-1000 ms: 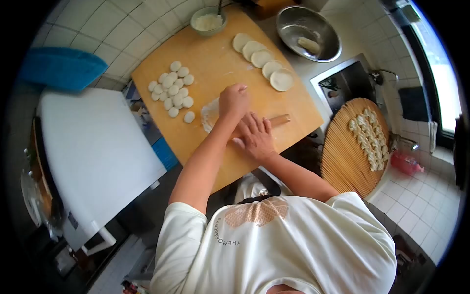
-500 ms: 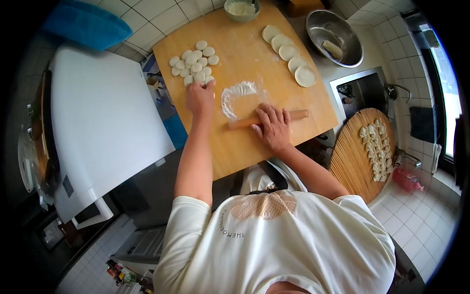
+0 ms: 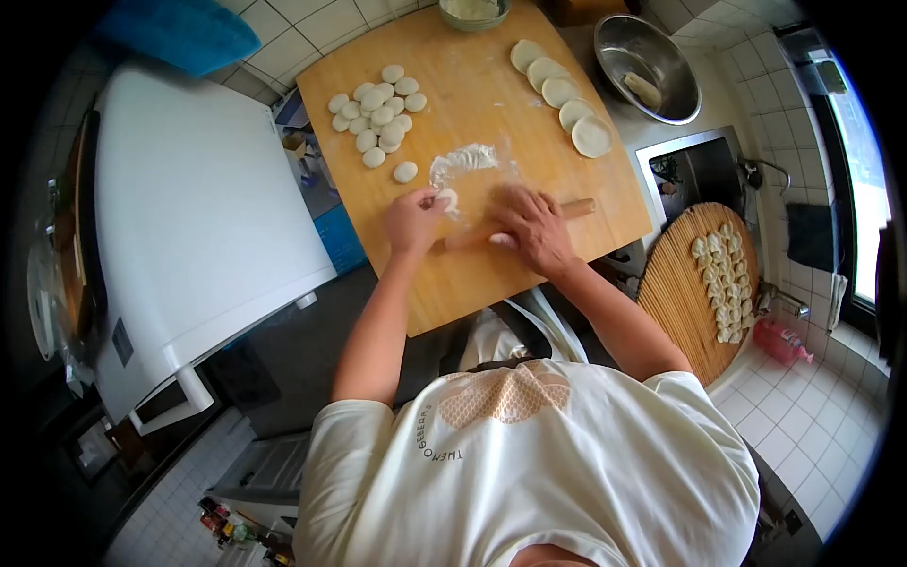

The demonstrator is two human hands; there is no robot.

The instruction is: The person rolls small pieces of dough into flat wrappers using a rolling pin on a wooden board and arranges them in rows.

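My left hand (image 3: 416, 221) pinches a small dough disc (image 3: 447, 200) at the edge of a patch of white flour (image 3: 463, 161). On the wooden rolling pin (image 3: 578, 208) rests my right hand (image 3: 536, 230), its fingers laid over the middle and slightly blurred. The pin lies across the near part of the wooden board (image 3: 453, 94). Up and left of my left hand sits a cluster of small dough discs (image 3: 383, 115), with a single disc (image 3: 405, 172) apart from it. Rolled-out dough wrappers (image 3: 592, 137) overlap in a row along the board's right side.
A bowl of flour (image 3: 475, 13) stands at the far edge. To the right are a steel bowl (image 3: 609, 47) with a piece of dough in it, a sink (image 3: 652, 163), and a round slatted tray (image 3: 666, 293) bearing dumplings. A white appliance (image 3: 198, 217) flanks the board's left.
My left hand has moved from the cluster toward me and right, bringing a dough disc to the flour. My right hand stays at the rolling pin. The view has shifted slightly.
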